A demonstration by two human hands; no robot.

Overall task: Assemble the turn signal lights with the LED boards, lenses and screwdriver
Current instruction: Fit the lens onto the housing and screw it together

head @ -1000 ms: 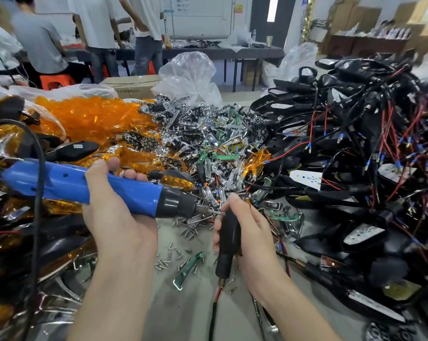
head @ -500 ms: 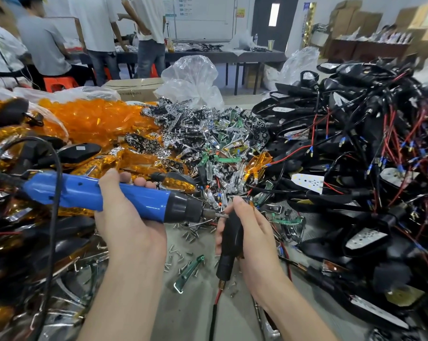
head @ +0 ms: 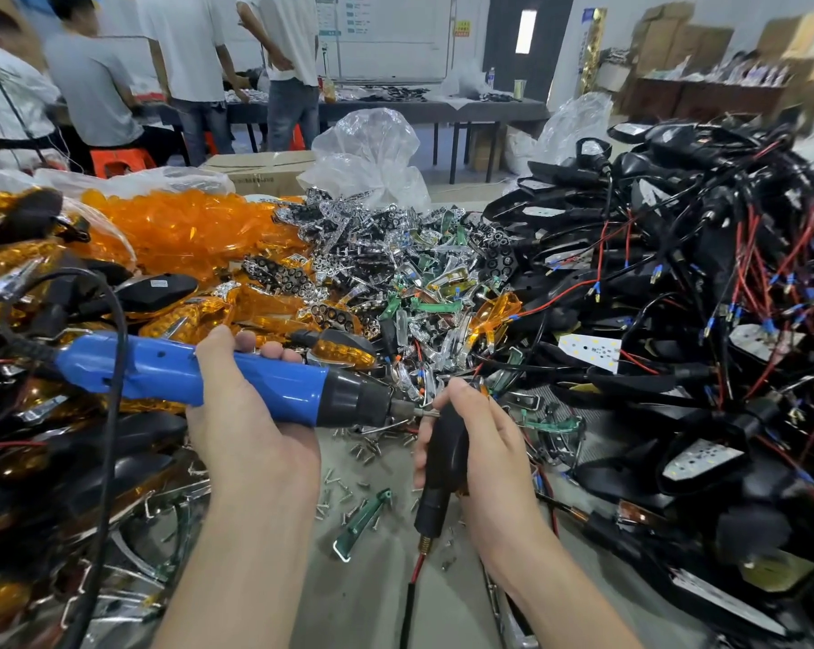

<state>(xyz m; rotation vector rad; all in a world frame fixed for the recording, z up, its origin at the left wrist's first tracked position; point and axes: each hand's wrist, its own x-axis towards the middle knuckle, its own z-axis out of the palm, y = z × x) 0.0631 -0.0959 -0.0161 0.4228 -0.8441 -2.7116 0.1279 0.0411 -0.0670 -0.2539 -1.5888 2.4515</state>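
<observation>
While the left hand [head: 248,428] wraps its fingers round the blue barrel of the screwdriver [head: 236,377], the right hand [head: 489,447] clamps thumb and fingers round the black turn signal housing [head: 445,454]. It holds the housing roughly upright above the table [head: 349,597], stalk and red wire hanging below. The driver lies level, its bit meeting the upper end of the housing from the left. I judge the housing to be a light, stiff shell of smooth plastic, apt to twist under the driver's torque, so the grip belongs around the broad body, not on the thin stalk or the wire. The driver looks the heavier piece (its black cord loops off to the left and may drag on the wrist), and a full fist near the collar suits it. Loose screws [head: 349,484] lie scattered just below the hands; they are tiny and hard to pick up. Orange lenses [head: 185,231] are heaped at the far left, and a white LED board [head: 592,351] rests among the wired housings to the right.
</observation>
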